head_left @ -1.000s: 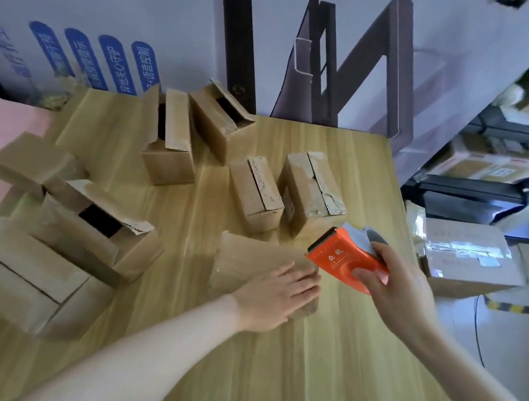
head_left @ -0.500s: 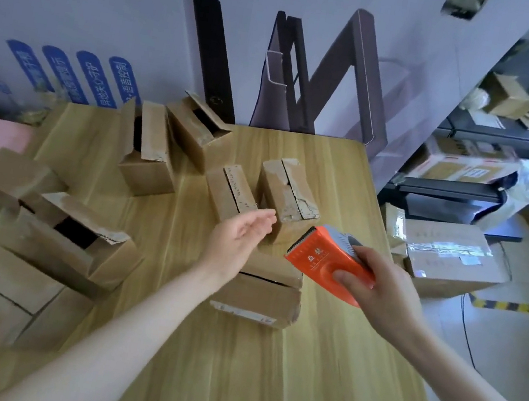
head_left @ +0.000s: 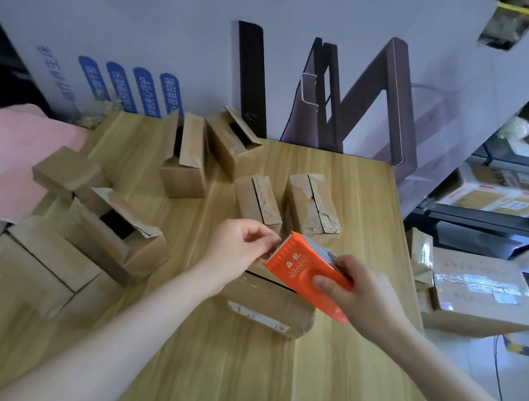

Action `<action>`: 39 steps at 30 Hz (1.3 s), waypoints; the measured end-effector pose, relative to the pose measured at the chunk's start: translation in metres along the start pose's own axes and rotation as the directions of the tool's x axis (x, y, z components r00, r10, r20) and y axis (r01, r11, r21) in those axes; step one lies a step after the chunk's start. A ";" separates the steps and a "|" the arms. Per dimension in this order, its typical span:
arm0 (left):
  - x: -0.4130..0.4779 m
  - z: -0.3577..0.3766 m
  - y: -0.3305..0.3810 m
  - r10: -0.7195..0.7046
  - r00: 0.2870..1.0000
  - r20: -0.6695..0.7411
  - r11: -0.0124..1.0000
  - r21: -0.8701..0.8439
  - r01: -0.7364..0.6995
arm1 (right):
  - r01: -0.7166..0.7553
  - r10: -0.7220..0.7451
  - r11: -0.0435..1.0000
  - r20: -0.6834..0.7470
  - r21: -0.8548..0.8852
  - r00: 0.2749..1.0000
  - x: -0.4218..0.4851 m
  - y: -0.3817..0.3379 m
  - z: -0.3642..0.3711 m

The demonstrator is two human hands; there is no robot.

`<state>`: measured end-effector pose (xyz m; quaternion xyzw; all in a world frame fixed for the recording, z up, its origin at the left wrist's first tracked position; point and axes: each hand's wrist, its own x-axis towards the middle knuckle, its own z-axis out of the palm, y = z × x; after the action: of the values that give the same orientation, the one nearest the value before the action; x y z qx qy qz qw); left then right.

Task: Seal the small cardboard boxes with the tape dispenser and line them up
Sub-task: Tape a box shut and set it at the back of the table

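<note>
Fingers point(head_left: 263, 234) of the left hand point(head_left: 235, 247) pinch at the tape dispenser point(head_left: 297, 268), right hand point(head_left: 359, 291) gripping it. Box point(head_left: 270, 305) beneath them looks untaped; open boxes point(head_left: 122, 233) beyond them wait.

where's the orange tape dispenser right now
The orange tape dispenser is right of centre in the head view, held by the right hand above the nearest box, with the left hand pinching at its toothed edge.

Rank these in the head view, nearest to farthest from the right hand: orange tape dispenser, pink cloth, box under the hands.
1. orange tape dispenser, held in the right hand.
2. box under the hands, just below it.
3. pink cloth, far left.
</note>
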<state>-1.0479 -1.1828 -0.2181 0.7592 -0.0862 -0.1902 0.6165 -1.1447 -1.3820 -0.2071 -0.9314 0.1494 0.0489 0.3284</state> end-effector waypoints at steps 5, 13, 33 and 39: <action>0.007 -0.011 0.009 -0.088 0.995 -0.056 0.996 0.007 0.088 | 0.021 -0.017 0.998 0.063 -0.063 0.998 0.004 -0.014 -0.003; 0.031 -0.036 0.023 -0.266 0.949 -0.169 0.964 -0.048 0.262 | 0.017 -0.013 0.964 -0.020 0.265 1.000 0.013 -0.055 -0.012; 0.025 -0.066 -0.078 -0.388 0.812 -0.435 0.909 -0.036 0.415 | -0.113 0.166 0.924 0.115 -0.366 0.980 0.048 0.000 -0.004; 0.035 -0.061 -0.099 -0.399 0.800 -0.449 0.898 -0.014 0.440 | -0.107 0.186 0.861 0.114 -0.498 0.976 0.066 0.001 0.027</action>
<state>-1.0020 -1.1183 -0.3106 0.8096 0.2172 -0.1407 0.5269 -1.0822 -1.3818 -0.2409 -0.9630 0.1762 0.1835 0.0886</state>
